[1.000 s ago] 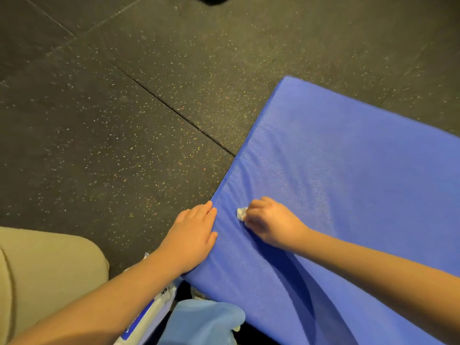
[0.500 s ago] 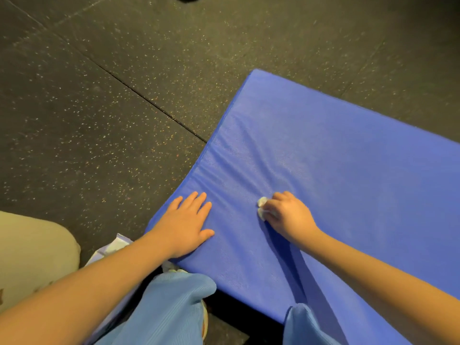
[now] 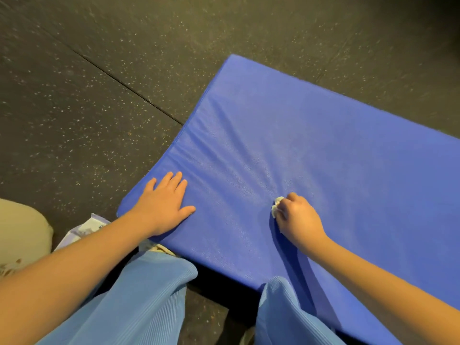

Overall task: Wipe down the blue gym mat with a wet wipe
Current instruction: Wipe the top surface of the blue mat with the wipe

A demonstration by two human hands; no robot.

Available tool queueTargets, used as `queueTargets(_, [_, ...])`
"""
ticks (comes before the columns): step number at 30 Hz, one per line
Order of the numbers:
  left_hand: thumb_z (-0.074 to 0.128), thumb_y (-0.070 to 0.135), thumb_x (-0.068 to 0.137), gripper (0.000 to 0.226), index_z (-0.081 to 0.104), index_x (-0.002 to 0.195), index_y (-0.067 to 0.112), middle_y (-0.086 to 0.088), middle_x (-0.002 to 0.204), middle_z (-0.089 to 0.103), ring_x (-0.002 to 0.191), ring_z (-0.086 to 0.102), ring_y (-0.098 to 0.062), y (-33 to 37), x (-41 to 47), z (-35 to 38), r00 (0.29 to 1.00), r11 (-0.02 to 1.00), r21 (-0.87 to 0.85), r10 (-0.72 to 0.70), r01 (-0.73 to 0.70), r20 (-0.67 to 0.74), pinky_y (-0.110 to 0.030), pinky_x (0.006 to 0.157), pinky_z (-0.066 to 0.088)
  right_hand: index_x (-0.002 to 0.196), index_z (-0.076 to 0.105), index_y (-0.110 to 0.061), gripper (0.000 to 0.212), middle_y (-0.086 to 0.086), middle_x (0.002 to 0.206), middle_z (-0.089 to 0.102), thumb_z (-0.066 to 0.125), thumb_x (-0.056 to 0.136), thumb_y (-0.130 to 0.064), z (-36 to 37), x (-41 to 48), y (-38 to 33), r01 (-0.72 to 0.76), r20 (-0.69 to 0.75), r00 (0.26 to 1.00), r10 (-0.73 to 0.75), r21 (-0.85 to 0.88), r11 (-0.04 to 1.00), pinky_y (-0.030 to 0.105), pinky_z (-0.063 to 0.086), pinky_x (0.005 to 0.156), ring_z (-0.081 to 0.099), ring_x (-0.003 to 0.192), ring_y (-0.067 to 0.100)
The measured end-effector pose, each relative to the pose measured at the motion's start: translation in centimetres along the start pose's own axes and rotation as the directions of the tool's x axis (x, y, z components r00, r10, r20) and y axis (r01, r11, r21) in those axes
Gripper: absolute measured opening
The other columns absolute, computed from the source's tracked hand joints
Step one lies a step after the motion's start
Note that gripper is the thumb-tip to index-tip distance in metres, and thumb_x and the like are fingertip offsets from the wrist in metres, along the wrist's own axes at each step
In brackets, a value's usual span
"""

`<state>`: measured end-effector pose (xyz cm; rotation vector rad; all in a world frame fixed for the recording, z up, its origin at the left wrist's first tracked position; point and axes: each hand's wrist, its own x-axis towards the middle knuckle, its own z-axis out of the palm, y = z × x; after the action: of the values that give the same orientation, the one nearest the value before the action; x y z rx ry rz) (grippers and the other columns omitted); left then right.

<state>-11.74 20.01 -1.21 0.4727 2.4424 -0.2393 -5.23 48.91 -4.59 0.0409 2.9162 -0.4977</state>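
The left hand (image 3: 163, 207) lies flat, fingers straight, on the near corner of the blue gym mat (image 3: 311, 150). The right hand (image 3: 296, 220) curls round a bunched white wet wipe (image 3: 274, 207), pressing it against the mat on the dark speckled floor (image 3: 99, 108).

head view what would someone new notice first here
The big blue gym mat fills the centre and right, bright against the dark speckled floor. On it, the right hand grips a small crumpled wet wipe near the middle. The left hand lies flat by the mat's near left corner.
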Motion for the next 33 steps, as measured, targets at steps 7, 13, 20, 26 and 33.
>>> queueTargets(7, [0.021,0.055,0.1,0.071,0.0,0.155,0.015,-0.003,0.162,-0.009,0.149,-0.007,-0.019,0.0,-0.2,0.5,0.999,1.0,-0.02,-0.019,0.019,-0.028,-0.044,0.12,0.003,0.069,0.06,-0.011,0.023,0.0,0.079,0.049,0.061,0.09,-0.02,0.1,-2.5,0.0,0.033,0.017,0.999,-0.036,0.163,0.986,0.032,0.041,0.055,0.047,0.068,0.02])
queueTargets(13, [0.022,0.054,0.1,0.069,0.002,0.155,0.016,-0.001,0.162,-0.006,0.149,-0.005,-0.019,0.0,-0.5,1.1,0.997,0.998,-0.054,-0.023,0.019,-0.079,-0.043,0.119,0.003,0.074,0.065,-0.014,0.016,0.002,0.083,0.057,0.058,0.086,-0.022,0.2,-4.5,-4.4,0.189,0.117,0.965,-0.236,0.314,0.93,0.032,0.045,0.065,0.057,0.075,0.023])
queueTargets(20, [0.029,0.046,0.102,0.059,0.013,0.154,0.023,0.005,0.162,0.002,0.148,0.0,-0.015,-1.7,-0.5,1.3,0.99,0.992,-0.124,0.021,-0.038,-0.137,-0.041,0.119,0.004,0.078,0.06,-0.015,0.009,0.004,0.088,0.059,0.061,0.087,-0.017,1.2,-0.4,-4.2,0.027,0.04,0.998,-0.039,0.266,0.964,0.033,0.042,0.069,0.055,0.082,0.025])
queueTargets(26, [0.034,0.042,0.102,0.054,0.022,0.152,0.026,0.005,0.161,0.008,0.148,0.006,-0.014,-3.8,-1.0,1.6,0.984,0.987,-0.156,0.014,-0.043,-0.179,-0.039,0.118,0.009,0.08,0.065,-0.01,0.008,0.008,0.084,0.057,0.061,0.086,-0.014,0.8,-1.2,-9.3,0.424,0.151,0.854,-0.497,0.352,0.835,0.034,0.044,0.062,0.056,0.075,0.028])
queueTargets(33, [0.047,0.039,0.099,0.059,0.027,0.151,0.023,-0.005,0.159,0.016,0.142,0.023,-0.026,-5.7,-1.3,1.4,0.985,0.913,-0.401,-0.133,0.08,-0.107,-0.036,0.112,0.026,0.08,0.064,-0.007,0.012,0.01,0.086,0.055,0.057,0.088,-0.012,2.2,1.9,-10.8,0.378,0.08,0.908,-0.412,0.271,0.885,0.033,0.042,0.06,0.055,0.077,0.032])
